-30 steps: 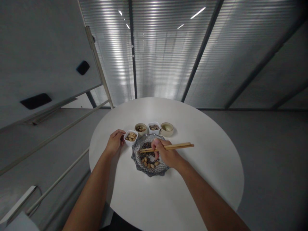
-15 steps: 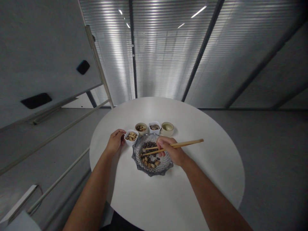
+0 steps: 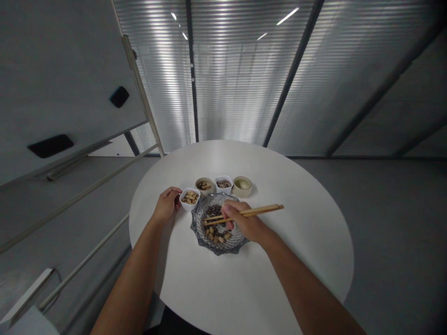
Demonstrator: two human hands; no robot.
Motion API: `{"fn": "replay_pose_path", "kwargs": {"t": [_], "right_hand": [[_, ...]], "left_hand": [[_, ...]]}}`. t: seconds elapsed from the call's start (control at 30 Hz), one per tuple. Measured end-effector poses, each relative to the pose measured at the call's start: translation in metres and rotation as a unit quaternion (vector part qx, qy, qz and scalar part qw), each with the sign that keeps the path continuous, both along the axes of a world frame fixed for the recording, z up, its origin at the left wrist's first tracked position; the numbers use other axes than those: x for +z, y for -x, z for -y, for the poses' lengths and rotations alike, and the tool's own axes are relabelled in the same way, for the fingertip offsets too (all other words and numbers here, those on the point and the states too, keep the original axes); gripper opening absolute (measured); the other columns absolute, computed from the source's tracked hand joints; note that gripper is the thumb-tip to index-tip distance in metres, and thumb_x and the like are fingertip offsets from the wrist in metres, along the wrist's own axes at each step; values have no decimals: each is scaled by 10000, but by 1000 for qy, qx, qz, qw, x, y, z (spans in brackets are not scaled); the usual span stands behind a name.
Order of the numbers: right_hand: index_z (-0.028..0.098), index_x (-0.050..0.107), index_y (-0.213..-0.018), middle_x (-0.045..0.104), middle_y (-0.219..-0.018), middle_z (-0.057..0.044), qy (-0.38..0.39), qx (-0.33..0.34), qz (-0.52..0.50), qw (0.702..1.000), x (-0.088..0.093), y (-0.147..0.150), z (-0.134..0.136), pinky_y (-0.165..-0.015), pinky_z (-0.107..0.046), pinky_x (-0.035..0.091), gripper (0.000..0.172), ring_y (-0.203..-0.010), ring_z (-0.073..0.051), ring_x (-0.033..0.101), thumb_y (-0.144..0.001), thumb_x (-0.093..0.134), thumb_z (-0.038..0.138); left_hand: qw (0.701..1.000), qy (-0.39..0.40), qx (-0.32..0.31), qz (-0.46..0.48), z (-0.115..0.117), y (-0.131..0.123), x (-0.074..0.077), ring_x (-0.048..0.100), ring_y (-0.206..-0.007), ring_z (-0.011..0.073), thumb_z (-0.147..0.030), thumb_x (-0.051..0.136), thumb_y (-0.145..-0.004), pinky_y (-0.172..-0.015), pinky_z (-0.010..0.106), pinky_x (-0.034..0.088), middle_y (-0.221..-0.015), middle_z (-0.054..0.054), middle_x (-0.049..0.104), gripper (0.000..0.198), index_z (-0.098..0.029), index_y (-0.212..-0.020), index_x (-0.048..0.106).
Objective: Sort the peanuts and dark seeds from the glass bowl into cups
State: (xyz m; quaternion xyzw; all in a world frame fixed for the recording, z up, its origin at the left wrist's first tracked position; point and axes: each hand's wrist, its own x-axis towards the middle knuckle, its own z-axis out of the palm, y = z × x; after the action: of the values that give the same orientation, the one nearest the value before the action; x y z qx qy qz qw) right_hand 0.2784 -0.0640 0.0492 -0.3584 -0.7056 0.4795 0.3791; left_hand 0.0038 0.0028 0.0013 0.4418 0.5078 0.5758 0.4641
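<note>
A scalloped glass dish with peanuts and dark seeds lies on the round white table. My right hand is closed on a pair of wooden chopsticks; their tips point left over the dish. My left hand is curled against the side of a small white square bowl of peanuts, beside the dish.
Behind the dish stand a beige round bowl with mixed nuts, a white square bowl with dark seeds and a beige cup. A whiteboard frame leans at the left. Ribbed glass walls stand behind.
My right hand shifted right and back left over the dish, and the chopsticks tilted, then levelled again. My left hand stayed at the peanut bowl.
</note>
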Motion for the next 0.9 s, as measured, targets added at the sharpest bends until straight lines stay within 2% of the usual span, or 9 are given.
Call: {"fn": "replay_pose_path", "kwargs": {"t": [0.23, 0.5, 0.7, 0.9], "right_hand": [[220, 520, -735, 521, -531, 25, 11, -15, -4, 1000, -9, 1, -3, -485, -271, 397, 521, -482, -141, 495, -1009, 418, 652], [219, 539, -738, 514, -515, 23, -39, -60, 30, 997, -7, 6, 1, -509, -278, 423, 560, -486, -154, 530, -1046, 313, 628], [231, 530, -731, 549, -554, 6, -132, -79, 59, 986, -1, 5, 4, -569, -293, 438, 529, -564, -171, 568, -1074, 280, 546], [240, 557, -758, 606, -632, -14, -288, -168, 40, 942, 1, 7, 4, -670, -321, 463, 460, -654, -187, 604, -1086, 290, 421]], "left_hand": [[1000, 10, 3, 2, 0, 0, 0, 438, -406, 103, -330, 647, -712, -390, 221, 309, -529, -22, 556, 168, -169, -757, 661], [1000, 7, 3, -4, -1, 0, 0, 432, -395, 107, -331, 625, -706, -384, 228, 300, -523, -20, 559, 173, -170, -755, 662], [1000, 2, 5, -10, 0, 0, 1, 439, -404, 108, -339, 627, -723, -399, 229, 304, -516, -22, 552, 175, -171, -757, 661], [1000, 4, 2, -19, 1, 0, 1, 427, -398, 107, -341, 613, -738, -396, 231, 290, -513, -24, 540, 182, -168, -769, 660]]}}
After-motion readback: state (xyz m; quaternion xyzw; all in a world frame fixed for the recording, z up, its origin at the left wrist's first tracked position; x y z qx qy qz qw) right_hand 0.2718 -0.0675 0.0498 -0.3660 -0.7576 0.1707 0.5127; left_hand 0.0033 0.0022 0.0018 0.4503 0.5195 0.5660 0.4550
